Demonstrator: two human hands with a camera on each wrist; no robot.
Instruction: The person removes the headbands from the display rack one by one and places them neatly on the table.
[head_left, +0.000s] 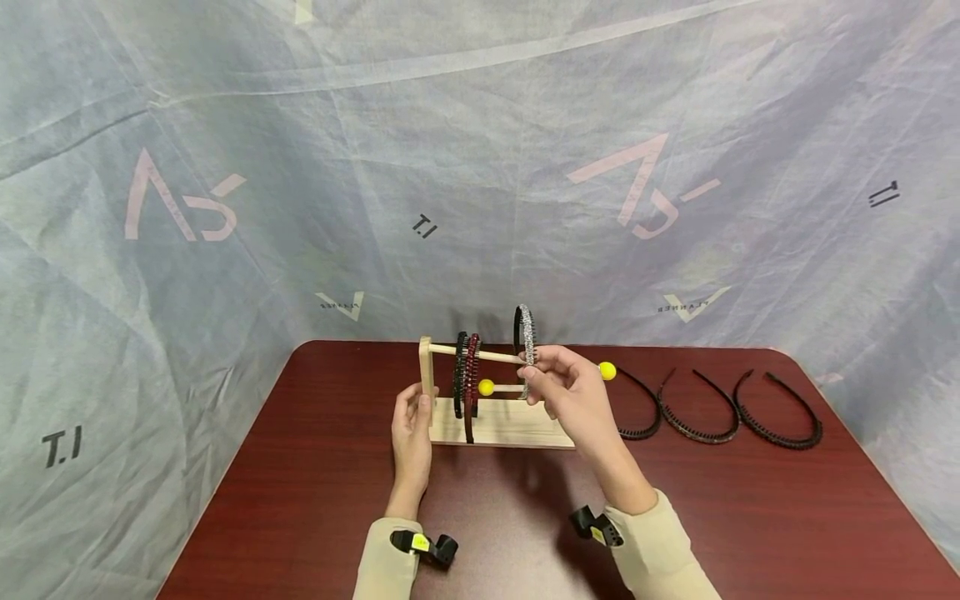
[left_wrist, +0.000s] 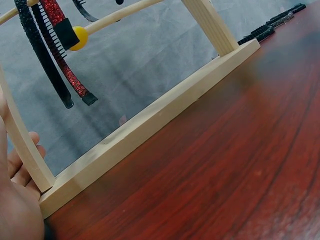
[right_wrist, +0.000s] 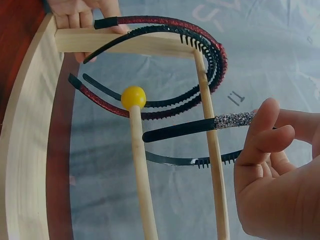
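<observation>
My right hand (head_left: 581, 400) pinches a silver glitter headband (head_left: 528, 329) with black toothed inner edges. In the right wrist view that headband straddles the upper rod (right_wrist: 212, 145) of a wooden rack, its black ends pointing toward the lower rod. My left hand (head_left: 411, 433) holds the rack's left upright (head_left: 427, 375) near the base (head_left: 517, 423), thumb on the near side. A black beaded headband (head_left: 459, 375) and a red glitter headband (head_left: 471, 375) hang side by side on the upper rod, left of the silver one.
Three dark headbands, among them a black one (head_left: 783, 442), lie in a row on the red-brown table (head_left: 315, 500), right of the rack. Yellow balls (head_left: 486, 387) cap the rod ends. A grey sheet (head_left: 480, 167) hangs behind the table.
</observation>
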